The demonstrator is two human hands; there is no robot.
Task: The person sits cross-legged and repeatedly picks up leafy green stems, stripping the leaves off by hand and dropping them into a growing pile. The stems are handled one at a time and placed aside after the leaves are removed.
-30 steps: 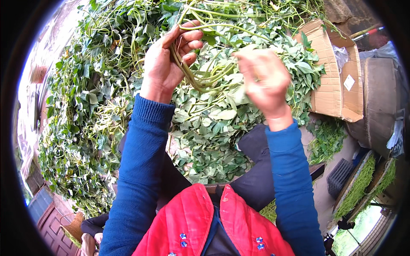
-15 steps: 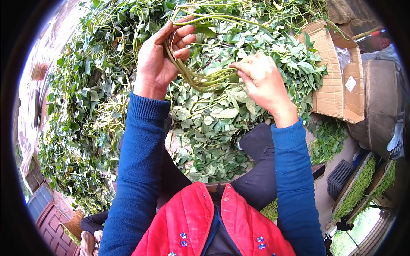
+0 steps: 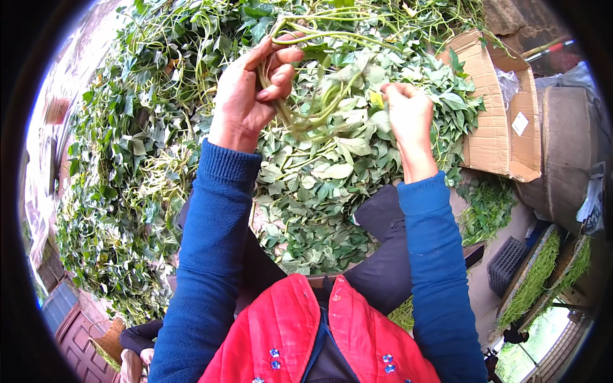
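My left hand (image 3: 249,92) is closed round a bundle of long green vine stems (image 3: 338,36), its fingers curled over them. Part of the bundle stretches away to the upper right; the rest loops below the hand, its loose ends smeared by motion. My right hand (image 3: 410,115) is to the right of those ends, apart from them, thumb and fingers pinched together. Pale leaves lie by its fingertips, and whether one is in the pinch cannot be made out. Beneath both hands spreads a pile of picked green leaves (image 3: 332,169).
Uncut leafy vines (image 3: 128,153) heap up at the left and far side. A cardboard box (image 3: 498,108) stands at the right of the leaf pile. Further right are a dark plastic crate (image 3: 507,265) and trays of thin greens (image 3: 533,281). A wicker basket (image 3: 110,338) sits at lower left.
My right hand has come off the stem ends and moved right and slightly down. The freed ends swing upward in a blur. My left hand has shifted a little right, still gripping the stems.
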